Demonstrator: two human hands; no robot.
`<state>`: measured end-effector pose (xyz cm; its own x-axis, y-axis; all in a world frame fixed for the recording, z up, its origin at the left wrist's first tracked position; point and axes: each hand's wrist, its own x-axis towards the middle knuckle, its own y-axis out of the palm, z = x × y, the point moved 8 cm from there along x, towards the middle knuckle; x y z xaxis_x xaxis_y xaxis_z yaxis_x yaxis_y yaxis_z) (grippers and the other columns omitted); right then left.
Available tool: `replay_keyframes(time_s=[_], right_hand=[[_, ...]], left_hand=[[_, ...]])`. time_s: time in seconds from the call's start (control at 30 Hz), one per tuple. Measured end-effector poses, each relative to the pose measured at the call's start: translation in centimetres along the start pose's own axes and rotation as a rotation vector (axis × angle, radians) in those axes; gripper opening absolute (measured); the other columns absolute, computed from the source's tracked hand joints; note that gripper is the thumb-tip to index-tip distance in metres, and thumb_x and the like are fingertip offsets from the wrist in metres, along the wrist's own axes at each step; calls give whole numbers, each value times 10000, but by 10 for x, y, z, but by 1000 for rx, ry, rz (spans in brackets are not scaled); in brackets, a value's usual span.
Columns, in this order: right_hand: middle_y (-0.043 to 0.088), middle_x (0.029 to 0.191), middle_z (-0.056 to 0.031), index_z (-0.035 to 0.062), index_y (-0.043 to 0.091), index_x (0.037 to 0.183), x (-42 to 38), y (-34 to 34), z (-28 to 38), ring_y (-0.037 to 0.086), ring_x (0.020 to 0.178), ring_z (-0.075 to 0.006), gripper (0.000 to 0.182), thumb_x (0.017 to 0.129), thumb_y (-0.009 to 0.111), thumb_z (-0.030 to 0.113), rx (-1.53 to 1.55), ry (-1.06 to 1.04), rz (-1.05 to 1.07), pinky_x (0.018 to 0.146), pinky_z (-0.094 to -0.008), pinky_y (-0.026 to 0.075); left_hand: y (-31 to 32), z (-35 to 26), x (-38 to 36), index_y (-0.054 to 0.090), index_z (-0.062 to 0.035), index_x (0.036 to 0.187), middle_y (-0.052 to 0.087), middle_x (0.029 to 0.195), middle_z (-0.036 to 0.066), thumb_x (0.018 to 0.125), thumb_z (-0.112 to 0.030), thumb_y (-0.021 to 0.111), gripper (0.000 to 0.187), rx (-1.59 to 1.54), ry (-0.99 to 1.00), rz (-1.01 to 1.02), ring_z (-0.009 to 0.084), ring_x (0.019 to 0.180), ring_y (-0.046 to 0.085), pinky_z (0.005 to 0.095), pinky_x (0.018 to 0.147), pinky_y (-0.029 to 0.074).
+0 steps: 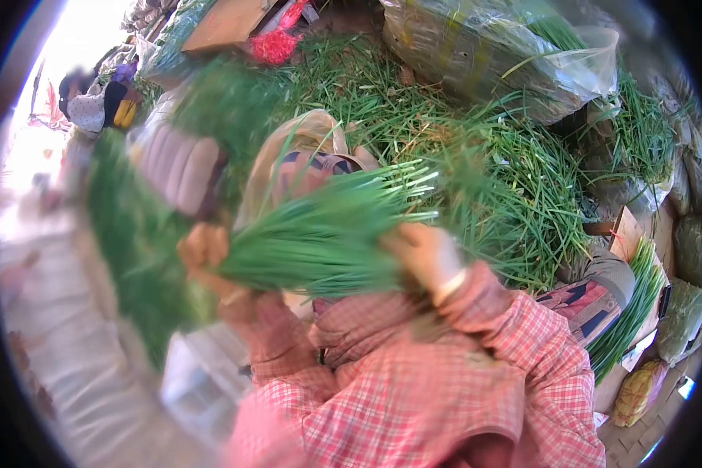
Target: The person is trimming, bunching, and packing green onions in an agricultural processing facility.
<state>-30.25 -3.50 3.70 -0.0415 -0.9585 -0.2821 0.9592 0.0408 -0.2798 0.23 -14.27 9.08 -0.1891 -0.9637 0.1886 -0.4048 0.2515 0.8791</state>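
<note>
A thick bunch of chives [320, 230] lies across my lap in both hands, slightly smeared by motion. Its pale cut ends point up to the right. My left hand [210, 257] is closed around the leafy end on the left. Near the stem end, my right hand [423, 253] grips the bunch from below, its fingers partly hidden by the stalks. Beneath the bunch, a patterned cloth over my knee and a pale plastic bag [313, 123] show in part.
Loose green leaves and trimmings [515, 183] cover the floor ahead. A large plastic-wrapped bale [476, 54] stands at the back. Another bunch of chives [628, 308] lies at the right on cardboard. Pink twine [275, 45] is at the top. Another person [93, 105] is at far left.
</note>
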Motion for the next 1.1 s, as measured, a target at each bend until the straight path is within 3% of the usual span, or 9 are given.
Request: replay_keyframes(time_s=[0.1, 0.23, 0.33, 0.43, 0.67, 0.73, 0.9, 1.0, 1.1], right_hand=[[541, 599, -47, 31, 611, 798, -29, -6, 14, 478, 541, -142, 187, 858, 536, 191, 420, 24, 214, 508, -277, 376], [483, 579, 3, 20, 563, 819, -87, -42, 30, 377, 498, -74, 228, 850, 551, 246, 1044, 72, 324, 499, -235, 325], [464, 491, -4, 55, 524, 615, -118, -111, 4, 371, 366, -96, 348, 792, 606, 343, 1233, -253, -53, 411, -213, 337], [497, 530, -47, 49, 556, 736, -126, -170, -14, 537, 459, -185, 270, 779, 633, 303, 1011, -145, -62, 571, -316, 469], [555, 711, -77, 15, 553, 1033, -30, -122, 9, 559, 634, -174, 352, 795, 620, 266, -55, 53, -212, 540, -290, 445], [533, 675, -38, 34, 566, 992, -4, -72, 18, 504, 557, -112, 314, 816, 606, 290, 350, 356, -18, 495, -262, 421], [437, 565, 22, 113, 517, 725, 33, -2, -25, 325, 417, -75, 208, 846, 562, 277, 1080, 440, 51, 413, -240, 296], [376, 508, 40, 132, 448, 679, 14, -20, -17, 302, 407, -70, 222, 846, 549, 239, 1427, 282, 142, 405, -246, 242], [275, 471, 56, 137, 389, 646, -19, -121, -3, 256, 391, -72, 268, 848, 542, 224, 1434, -163, -110, 406, -239, 232]], left_hand=[[13, 14, 2, 295, -161, 638, 281, 612, -34, 902, -291, 410, 316, 5, -61, -3, 114, 575, 264, 279, 560, 257], [-9, 13, 2, 304, -151, 648, 294, 623, -24, 911, -276, 400, 306, -103, -63, 17, 121, 596, 289, 298, 581, 270], [-5, 19, 2, 300, -145, 653, 285, 623, -26, 912, -268, 399, 303, -60, -122, 82, 124, 598, 289, 308, 591, 277], [-12, 18, -1, 305, -150, 647, 284, 623, -26, 908, -268, 402, 302, -145, -47, 42, 127, 588, 285, 299, 598, 281], [-9, 14, 0, 317, -164, 634, 268, 614, -26, 900, -279, 411, 305, -64, -71, -1, 121, 574, 277, 305, 573, 269], [-11, 10, 3, 312, -166, 632, 253, 608, -26, 899, -279, 416, 308, 29, -20, -60, 116, 569, 271, 304, 554, 260], [3, 16, 5, 312, -165, 633, 242, 606, -26, 902, -273, 417, 309, 49, -27, -21, 113, 565, 270, 287, 528, 242], [-3, 17, 3, 316, -165, 634, 250, 606, -30, 903, -275, 419, 309, 0, -20, -36, 107, 561, 267, 281, 524, 240], [-23, 7, -3, 320, -168, 636, 254, 602, -38, 900, -278, 428, 306, 88, 135, -154, 101, 552, 261, 271, 519, 238]])
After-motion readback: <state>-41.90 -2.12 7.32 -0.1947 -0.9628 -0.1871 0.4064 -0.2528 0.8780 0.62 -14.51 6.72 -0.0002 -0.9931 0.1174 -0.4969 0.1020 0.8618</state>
